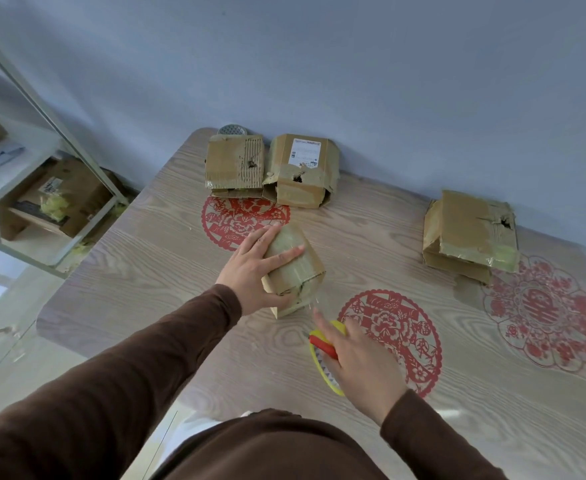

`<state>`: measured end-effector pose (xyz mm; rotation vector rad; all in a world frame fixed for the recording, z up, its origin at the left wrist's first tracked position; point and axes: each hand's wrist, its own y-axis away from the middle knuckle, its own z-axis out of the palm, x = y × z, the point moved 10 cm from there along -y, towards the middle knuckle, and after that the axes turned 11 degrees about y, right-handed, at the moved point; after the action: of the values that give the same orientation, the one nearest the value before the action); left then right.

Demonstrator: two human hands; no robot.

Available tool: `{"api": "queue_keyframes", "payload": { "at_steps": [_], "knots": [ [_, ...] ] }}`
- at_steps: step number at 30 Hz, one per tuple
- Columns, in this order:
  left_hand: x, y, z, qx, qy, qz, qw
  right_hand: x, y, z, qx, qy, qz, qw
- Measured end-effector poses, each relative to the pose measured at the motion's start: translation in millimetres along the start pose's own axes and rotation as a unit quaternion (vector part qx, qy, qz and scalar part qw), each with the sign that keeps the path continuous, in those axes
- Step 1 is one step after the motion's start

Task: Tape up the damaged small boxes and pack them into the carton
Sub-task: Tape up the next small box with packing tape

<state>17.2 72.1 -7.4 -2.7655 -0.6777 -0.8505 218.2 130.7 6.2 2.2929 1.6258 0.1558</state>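
Your wooden table [146, 258] carries three torn boxes along its far side: one at the right [471, 233] and two side by side [235, 164] [302, 169] by the wall. Your left hand [255, 268] lies spread and flat over the small taped box [295, 271] mid-table. Just beside it, your right hand [357, 355] curls around the yellow tape dispenser [324, 358].
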Motion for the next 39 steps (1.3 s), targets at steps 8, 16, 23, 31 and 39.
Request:
{"api": "queue_keyframes", "payload": {
  "at_steps": [8,16,23,31,39],
  "knots": [
    [-7.6,-7.3,-14.4,-0.007,0.102,-0.063,0.993,-4.9,-55.9,21.1,0.018,-0.114,-0.016,0.993],
    [-63.5,5.5,-3.6,0.060,0.488,-0.243,0.836,-2.3,-52.7,-46.7,0.123,-0.227,-0.038,0.965],
    [-106.1,17.4,11.8,0.075,0.299,-0.251,0.918,-32.4,-65.2,-28.0,0.094,-0.289,-0.051,0.951],
    [-60.5,12.6,29.0,-0.126,-0.033,-0.038,0.991,-19.5,-76.0,-6.7,0.041,-0.478,-0.002,0.878],
    [-66.1,14.4,34.5,-0.138,-0.083,-0.040,0.986,2.3,-40.4,-33.5,0.042,-0.482,0.016,0.875]
  ]
}}
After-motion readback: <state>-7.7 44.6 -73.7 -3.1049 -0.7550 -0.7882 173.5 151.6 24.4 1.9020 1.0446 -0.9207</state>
